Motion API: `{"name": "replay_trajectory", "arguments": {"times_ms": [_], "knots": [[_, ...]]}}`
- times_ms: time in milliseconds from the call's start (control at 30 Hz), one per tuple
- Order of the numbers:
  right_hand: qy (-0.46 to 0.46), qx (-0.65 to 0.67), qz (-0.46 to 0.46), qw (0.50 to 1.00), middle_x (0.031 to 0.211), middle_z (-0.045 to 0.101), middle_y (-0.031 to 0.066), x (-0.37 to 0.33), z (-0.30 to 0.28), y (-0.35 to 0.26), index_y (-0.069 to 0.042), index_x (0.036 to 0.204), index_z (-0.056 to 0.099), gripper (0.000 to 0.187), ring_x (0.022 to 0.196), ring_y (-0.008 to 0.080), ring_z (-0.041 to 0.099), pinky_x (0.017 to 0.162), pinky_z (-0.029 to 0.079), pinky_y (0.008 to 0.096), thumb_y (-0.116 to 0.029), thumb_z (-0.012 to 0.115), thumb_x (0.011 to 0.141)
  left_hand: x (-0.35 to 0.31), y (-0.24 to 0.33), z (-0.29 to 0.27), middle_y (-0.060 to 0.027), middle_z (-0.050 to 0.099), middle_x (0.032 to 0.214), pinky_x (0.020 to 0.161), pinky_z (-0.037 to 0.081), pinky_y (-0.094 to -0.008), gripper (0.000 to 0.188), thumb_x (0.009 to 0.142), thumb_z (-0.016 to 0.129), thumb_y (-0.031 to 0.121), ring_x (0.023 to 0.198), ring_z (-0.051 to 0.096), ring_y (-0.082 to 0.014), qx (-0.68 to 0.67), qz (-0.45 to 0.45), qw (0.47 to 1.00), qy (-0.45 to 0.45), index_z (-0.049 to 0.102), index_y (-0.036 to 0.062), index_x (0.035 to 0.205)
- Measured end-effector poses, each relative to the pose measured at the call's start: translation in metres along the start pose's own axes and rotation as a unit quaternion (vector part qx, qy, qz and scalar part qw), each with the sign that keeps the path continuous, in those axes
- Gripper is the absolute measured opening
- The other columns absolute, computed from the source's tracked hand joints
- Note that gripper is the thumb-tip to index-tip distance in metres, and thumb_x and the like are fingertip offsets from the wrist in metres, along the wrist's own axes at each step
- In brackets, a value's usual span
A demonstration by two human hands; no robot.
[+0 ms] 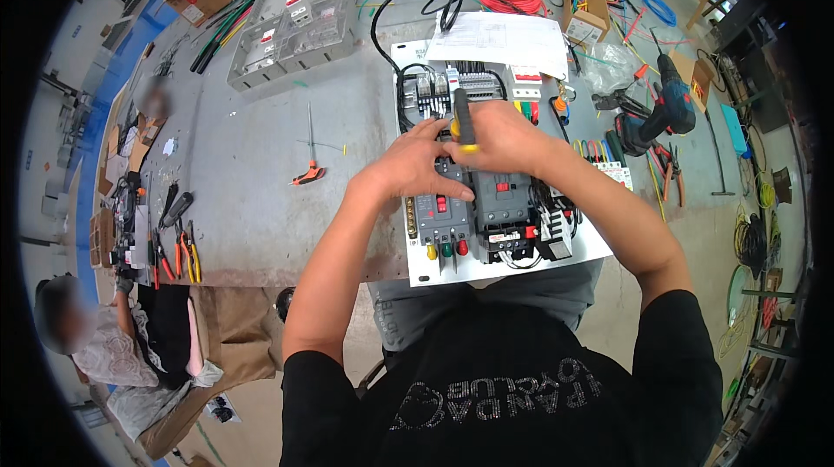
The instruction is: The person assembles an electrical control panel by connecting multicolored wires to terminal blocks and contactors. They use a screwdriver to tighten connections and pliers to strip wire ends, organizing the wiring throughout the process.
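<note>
A screwdriver [465, 124] with a black and yellow handle is gripped in my right hand [504, 139], over the middle of a white mounting panel [417, 265]. My left hand [407, 163] rests beside it, thumb and fingers apart, across the upper part of a grey circuit breaker [443, 217] with a red toggle. To the right of that breaker is a larger grey breaker [504, 198], partly under my right hand. The screwdriver's tip and whatever it touches are hidden by my hands. Yellow, green and red terminal caps [447, 250] line the panel's near side.
A red-handled screwdriver [309, 174] lies left of the panel. Paper sheets [504, 39] lie at its far edge. On the right are a cordless drill [665, 106] and pliers [671, 173]. A grey plastic enclosure [304, 19] stands far left. Another person [113, 337] sits at the left.
</note>
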State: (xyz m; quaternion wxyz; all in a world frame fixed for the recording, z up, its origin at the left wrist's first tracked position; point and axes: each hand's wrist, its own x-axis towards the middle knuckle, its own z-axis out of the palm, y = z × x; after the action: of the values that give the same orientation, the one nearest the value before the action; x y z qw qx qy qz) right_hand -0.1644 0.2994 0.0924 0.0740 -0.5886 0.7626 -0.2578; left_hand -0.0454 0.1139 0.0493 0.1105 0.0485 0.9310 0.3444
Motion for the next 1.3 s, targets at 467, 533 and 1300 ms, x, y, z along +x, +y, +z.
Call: {"name": "replay_trajectory", "arguments": {"times_ms": [467, 533, 1300], "knots": [[-0.002, 0.006, -0.025, 1.0, 0.091, 0.072, 0.019, 0.004, 0.004, 0.004, -0.003, 0.092, 0.075, 0.038, 0.079, 0.0439, 0.07, 0.071, 0.057, 0.052, -0.041, 0.073, 0.09, 0.015, -0.014, 0.0, -0.0187, 0.062, 0.144, 0.117, 0.045, -0.0476, 0.074, 0.069, 0.097, 0.052, 0.139, 0.052, -0.0399, -0.091, 0.045, 0.995, 0.003, 0.078, 0.0099, 0.127], [0.038, 0.023, -0.036, 0.998, 0.086, 0.073, 0.0186, 0.005, 0.008, 0.002, -0.001, 0.081, 0.073, 0.041, 0.076, 0.0425, 0.071, 0.07, 0.058, 0.0526, -0.041, 0.07, 0.09, 0.011, -0.006, -0.003, -0.0173, 0.063, 0.141, 0.117, 0.045, -0.0475, 0.071, 0.069, 0.098, 0.05, 0.138, 0.053, -0.0402, -0.102, 0.043, 0.994, 0.016, 0.079, 0.0092, 0.124], [0.011, -0.035, -0.043, 0.998, 0.085, 0.074, 0.0183, 0.001, 0.019, 0.002, -0.003, 0.082, 0.071, 0.027, 0.08, 0.043, 0.071, 0.074, 0.056, 0.0546, -0.029, 0.069, 0.084, 0.005, 0.018, -0.014, -0.0182, 0.064, 0.143, 0.118, 0.046, -0.0447, 0.046, 0.087, 0.079, 0.026, 0.136, 0.058, -0.0367, -0.071, -0.007, 0.997, -0.001, 0.073, 0.0073, 0.129]]}}
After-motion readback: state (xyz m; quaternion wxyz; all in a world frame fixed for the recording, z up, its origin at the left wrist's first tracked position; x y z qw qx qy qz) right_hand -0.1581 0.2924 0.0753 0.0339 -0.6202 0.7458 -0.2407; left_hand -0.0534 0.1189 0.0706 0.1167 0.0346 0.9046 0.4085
